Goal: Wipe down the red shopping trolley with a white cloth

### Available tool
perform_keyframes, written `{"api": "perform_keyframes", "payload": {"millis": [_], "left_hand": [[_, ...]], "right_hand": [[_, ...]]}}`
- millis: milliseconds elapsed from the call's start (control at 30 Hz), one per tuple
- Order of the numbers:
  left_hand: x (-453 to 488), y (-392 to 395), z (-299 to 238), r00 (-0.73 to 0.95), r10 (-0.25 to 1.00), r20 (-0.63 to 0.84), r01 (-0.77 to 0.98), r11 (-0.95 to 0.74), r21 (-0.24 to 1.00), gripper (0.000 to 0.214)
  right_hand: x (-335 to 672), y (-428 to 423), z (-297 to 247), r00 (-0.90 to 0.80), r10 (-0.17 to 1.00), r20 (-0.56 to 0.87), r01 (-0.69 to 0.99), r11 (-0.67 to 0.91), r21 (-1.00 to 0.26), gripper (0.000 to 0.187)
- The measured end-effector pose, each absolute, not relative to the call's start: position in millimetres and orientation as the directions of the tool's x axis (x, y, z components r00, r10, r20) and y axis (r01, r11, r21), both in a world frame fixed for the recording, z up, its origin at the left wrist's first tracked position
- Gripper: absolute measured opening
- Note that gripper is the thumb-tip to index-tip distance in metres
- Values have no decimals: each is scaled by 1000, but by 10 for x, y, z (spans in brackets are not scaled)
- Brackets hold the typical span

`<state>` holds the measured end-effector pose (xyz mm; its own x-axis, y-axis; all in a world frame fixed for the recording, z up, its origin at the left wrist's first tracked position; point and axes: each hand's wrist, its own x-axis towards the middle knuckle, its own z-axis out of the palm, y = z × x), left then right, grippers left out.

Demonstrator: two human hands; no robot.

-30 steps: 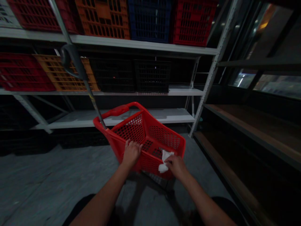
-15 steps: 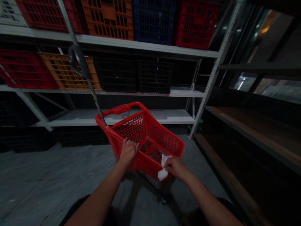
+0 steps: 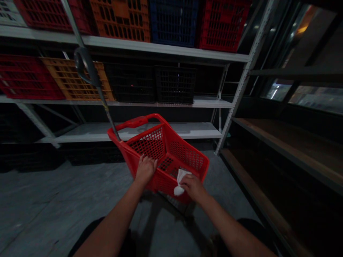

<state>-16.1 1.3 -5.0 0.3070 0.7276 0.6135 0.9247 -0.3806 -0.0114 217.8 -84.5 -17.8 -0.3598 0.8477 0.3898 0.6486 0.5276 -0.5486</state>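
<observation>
A red plastic shopping basket point(image 3: 184, 157) on wheels stands on the grey floor in front of me, its long grey pull handle point(image 3: 89, 73) tilted up to the left. My left hand point(image 3: 145, 169) is closed over the near rim of the basket. Further right along the same rim, my right hand point(image 3: 191, 186) is closed on a crumpled white cloth point(image 3: 179, 181), pressing it against the rim. Whether anything lies inside the basket, I cannot tell.
Metal shelving point(image 3: 150, 48) runs across the back, holding red, orange, blue and black crates point(image 3: 122, 19). A lower white shelf point(image 3: 187, 130) sits behind the basket. Dark wooden shelves point(image 3: 289, 146) line the right side. Grey concrete floor point(image 3: 53, 200) spreads to the left.
My right hand with the cloth has slid a little left along the basket rim. The left hand keeps its hold on the rim. The view shifted slightly.
</observation>
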Motion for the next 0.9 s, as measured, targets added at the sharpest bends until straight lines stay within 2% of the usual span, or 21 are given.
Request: {"api": "perform_keyframes", "payload": {"millis": [200,467,533,633,767,900], "left_hand": [[-196,43,-55,313,735,602,924,-382,-14,38],[81,-119,11,249,758,603,942,-334,31,34],[344,-288,-20,292,768,570,919,-391,56,31],[721,-539,-129,374,781,500,862,-491,122,34],[884,-664,-269,338,791,511,879,-459,130,41],[800,-623,-321,341,789,512,879,-460,124,43]], "right_hand": [[2731,-1106,-253,-419,829,370,667,557,-495,13],[2566,-1218,-526,-76,859,506,649,428,-630,19],[2424,-1257,-581,-41,852,522,643,422,-639,25],[2373,-1268,-612,-102,845,525,610,470,-638,21],[2669,-1090,-625,-190,815,548,562,548,-620,16],[2909,-860,-604,50,806,590,613,442,-656,16]]}}
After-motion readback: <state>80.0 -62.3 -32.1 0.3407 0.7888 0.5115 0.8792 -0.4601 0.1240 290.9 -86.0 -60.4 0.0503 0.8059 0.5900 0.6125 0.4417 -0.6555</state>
